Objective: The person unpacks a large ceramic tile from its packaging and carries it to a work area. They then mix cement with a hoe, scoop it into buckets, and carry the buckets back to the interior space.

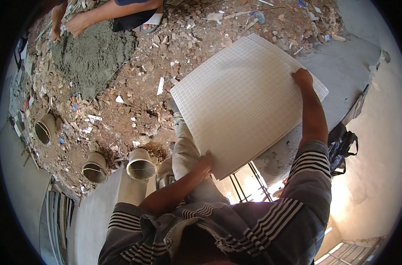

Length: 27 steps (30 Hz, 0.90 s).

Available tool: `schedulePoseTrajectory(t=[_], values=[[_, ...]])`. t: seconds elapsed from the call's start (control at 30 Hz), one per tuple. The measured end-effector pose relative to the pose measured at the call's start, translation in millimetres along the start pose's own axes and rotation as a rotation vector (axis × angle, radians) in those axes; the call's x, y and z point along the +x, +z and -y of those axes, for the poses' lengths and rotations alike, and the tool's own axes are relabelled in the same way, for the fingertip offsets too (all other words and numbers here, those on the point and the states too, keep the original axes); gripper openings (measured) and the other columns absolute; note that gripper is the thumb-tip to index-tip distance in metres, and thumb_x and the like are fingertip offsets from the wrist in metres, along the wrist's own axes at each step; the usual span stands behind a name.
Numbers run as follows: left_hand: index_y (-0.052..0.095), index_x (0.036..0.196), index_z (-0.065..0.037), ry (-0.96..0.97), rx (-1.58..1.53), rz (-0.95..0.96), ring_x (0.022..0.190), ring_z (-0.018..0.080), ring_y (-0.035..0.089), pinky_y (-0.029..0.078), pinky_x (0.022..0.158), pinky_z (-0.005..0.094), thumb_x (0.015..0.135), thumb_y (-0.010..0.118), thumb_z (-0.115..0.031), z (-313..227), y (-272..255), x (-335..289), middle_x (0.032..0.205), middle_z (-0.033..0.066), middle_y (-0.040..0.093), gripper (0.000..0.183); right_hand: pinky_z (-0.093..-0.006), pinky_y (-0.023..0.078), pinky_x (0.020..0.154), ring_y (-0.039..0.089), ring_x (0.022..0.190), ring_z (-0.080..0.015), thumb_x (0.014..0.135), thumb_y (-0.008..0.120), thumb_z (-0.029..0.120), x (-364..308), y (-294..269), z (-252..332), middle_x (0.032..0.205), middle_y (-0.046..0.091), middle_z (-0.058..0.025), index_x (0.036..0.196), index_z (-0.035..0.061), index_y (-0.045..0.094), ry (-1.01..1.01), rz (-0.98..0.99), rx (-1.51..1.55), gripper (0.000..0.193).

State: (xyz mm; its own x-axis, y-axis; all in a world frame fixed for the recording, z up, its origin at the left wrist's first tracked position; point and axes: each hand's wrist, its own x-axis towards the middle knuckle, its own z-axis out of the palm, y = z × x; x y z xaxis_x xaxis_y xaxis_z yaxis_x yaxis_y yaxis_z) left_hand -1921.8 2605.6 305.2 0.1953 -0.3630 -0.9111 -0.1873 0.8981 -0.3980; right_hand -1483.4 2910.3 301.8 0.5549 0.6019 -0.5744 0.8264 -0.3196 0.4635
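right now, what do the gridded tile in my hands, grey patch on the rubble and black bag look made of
Gridded tile: probably ceramic, pale with a faint sheen along its grid lines; plastic isn't ruled out.
Grey patch: likely fresh mortar or concrete, matte, from its dark, lumpy surface.
Black bag: probably thin plastic, from its shiny creases.

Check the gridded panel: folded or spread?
Spread: the gridded panel shows unfolded, left hand at near corner, right hand at right side.

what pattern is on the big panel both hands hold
A pale grid of small squares on the panel; head view.
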Motion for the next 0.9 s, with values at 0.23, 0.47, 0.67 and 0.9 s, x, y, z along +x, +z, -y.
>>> schedulePoseTrajectory(t=[0.23, 0.47, 0.67, 0.9], values=[[0.045, 0.097, -0.005, 0.062, 0.073, 0.161, 0.051, 0.0162, 0.046, 0.036, 0.040, 0.0312, 0.096, 0.034, -0.043, 14, -15, 19, 0.070, 0.0048, 0.046, 0.039, -0.0430, 0.047, 0.087, 0.058, 0.104, -0.0332, 0.082, 0.056, 0.045, -7, 10, 4, 0.111, 0.061, -0.0179, 0.108, 0.0040, 0.061, 0.019, -0.005, -0.037, 0.049], [0.045, 0.117, 0.002, 0.057, 0.013, 0.147, 0.081, 0.0257, 0.060, 0.052, 0.058, 0.0413, 0.093, 0.038, -0.043, 15, -6, 24, 0.104, 0.0165, 0.056, 0.052, -0.0516, 0.034, 0.097, 0.038, 0.125, -0.0371, 0.081, 0.053, 0.054, -19, 27, 26, 0.131, 0.045, -0.0171, 0.124, 0.0086, 0.051, 0.165, 0.019, -0.105, 0.063], [0.048, 0.113, 0.003, 0.216, 0.200, 0.248, 0.078, 0.0245, 0.060, 0.051, 0.060, 0.0393, 0.092, 0.043, -0.045, 7, -31, 23, 0.100, 0.0150, 0.058, 0.053, -0.0559, 0.030, 0.098, 0.026, 0.130, -0.0387, 0.081, 0.046, 0.063, -54, 52, 79, 0.141, 0.032, -0.0177, 0.133, 0.0102, 0.041, 0.194, 0.047, -0.097, 0.075], [0.051, 0.104, -0.003, 0.558, -0.379, 0.192, 0.076, 0.0198, 0.060, 0.050, 0.071, 0.0343, 0.092, 0.051, -0.040, 35, -115, -18, 0.088, 0.0102, 0.060, 0.039, -0.0443, 0.039, 0.094, 0.054, 0.105, -0.0391, 0.085, 0.042, 0.061, -76, 105, 172, 0.111, 0.057, -0.0277, 0.102, -0.0097, 0.059, -0.391, 0.109, -0.119, 0.074]])
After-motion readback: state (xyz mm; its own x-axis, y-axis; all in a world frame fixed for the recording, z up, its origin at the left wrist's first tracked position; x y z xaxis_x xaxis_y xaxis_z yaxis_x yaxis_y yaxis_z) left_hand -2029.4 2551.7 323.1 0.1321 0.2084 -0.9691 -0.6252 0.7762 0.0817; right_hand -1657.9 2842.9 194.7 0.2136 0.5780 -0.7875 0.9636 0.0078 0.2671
